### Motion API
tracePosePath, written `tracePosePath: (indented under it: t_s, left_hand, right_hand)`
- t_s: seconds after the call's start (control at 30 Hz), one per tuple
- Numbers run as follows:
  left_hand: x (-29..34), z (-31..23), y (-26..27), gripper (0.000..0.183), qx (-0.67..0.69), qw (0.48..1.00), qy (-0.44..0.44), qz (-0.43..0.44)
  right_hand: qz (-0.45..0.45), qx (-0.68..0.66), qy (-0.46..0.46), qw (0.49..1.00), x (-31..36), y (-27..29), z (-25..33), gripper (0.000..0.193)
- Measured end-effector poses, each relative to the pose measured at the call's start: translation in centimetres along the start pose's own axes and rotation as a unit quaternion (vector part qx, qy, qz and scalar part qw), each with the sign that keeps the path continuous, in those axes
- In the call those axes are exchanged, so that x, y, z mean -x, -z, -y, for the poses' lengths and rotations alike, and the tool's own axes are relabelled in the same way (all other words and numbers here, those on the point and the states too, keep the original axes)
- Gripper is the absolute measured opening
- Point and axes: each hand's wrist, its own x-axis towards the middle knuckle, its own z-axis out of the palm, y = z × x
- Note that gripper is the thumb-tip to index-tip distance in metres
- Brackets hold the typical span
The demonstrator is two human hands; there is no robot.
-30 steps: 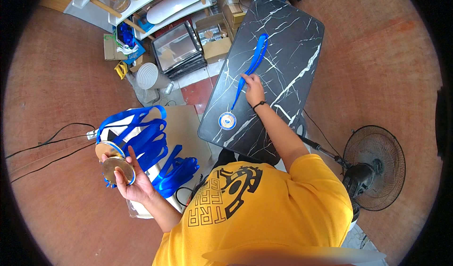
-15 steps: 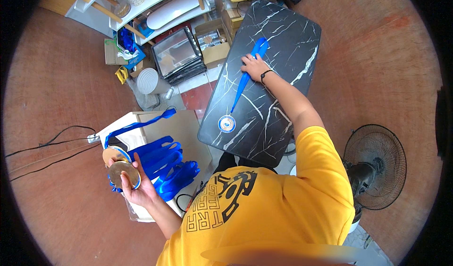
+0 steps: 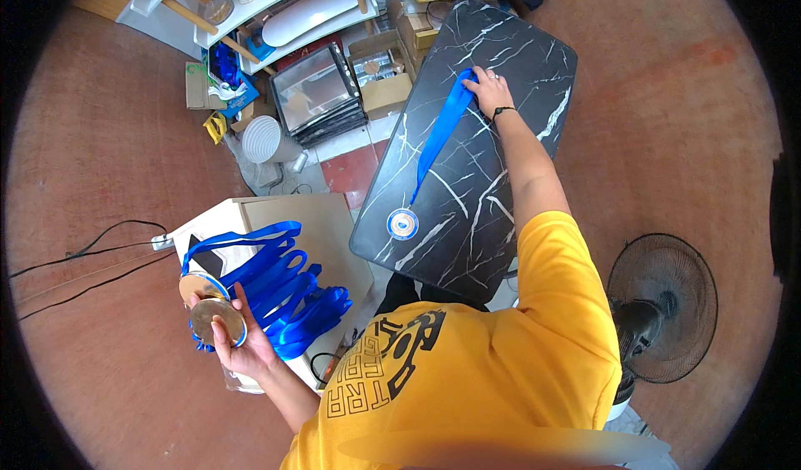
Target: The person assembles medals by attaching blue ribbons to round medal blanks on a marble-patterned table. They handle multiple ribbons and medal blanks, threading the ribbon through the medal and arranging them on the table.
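Note:
A round medal (image 3: 402, 225) with a blue rim lies at the near left of the black marble-patterned table (image 3: 517, 49). Its blue ribbon (image 3: 440, 135) stretches away from it across the top. At the ribbon's far end my right hand (image 3: 492, 93) has its fingers closed on the loop. My left hand (image 3: 252, 351) grips gold medals (image 3: 219, 323) over a white cabinet (image 3: 275, 210); two discs show, and any behind them are hidden. Several blue ribbons (image 3: 304, 307) hang bunched beside that hand, some resting on the cabinet top.
Beyond the cabinet stand a grey ribbed bucket (image 3: 269, 140), a stack of black-framed panels (image 3: 315, 95) and an open cardboard box (image 3: 385, 95). A white shelf (image 3: 325, 24) is at the far left. To the right stands a black fan (image 3: 663, 303).
My right hand has moved away from me and slightly right, to the ribbon's far end. The ribbon now lies wider and flatter. The loose ribbon over the cabinet has dropped beside my left hand.

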Motion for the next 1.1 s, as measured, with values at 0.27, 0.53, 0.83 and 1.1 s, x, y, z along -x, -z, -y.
tracePosePath:
  t_s: [0.27,0.53,0.83,1.1]
  left_hand:
    - [-0.2,1.1,-0.3,0.056,0.017,1.000,0.016,0.005]
    - [-1.0,1.6,-0.1,0.058,0.012,1.000,0.023,0.009]
    - [-1.1,2.5,-0.5,0.057,0.019,0.999,0.034,-0.004]
    - [-1.1,2.7,-0.5,0.057,0.032,0.999,0.044,-0.001]
  right_hand:
    - [0.053,0.062,-0.026,0.996,-2.8,-0.1,-0.7,0.021]
    - [0.342,-0.240,-0.058,0.906,-7.9,6.7,-5.8,0.024]
    - [0.460,-0.307,-0.179,0.814,-11.5,8.1,-5.7,0.029]
    - [0.069,-0.183,-0.298,0.934,-8.5,0.5,2.6,0.058]
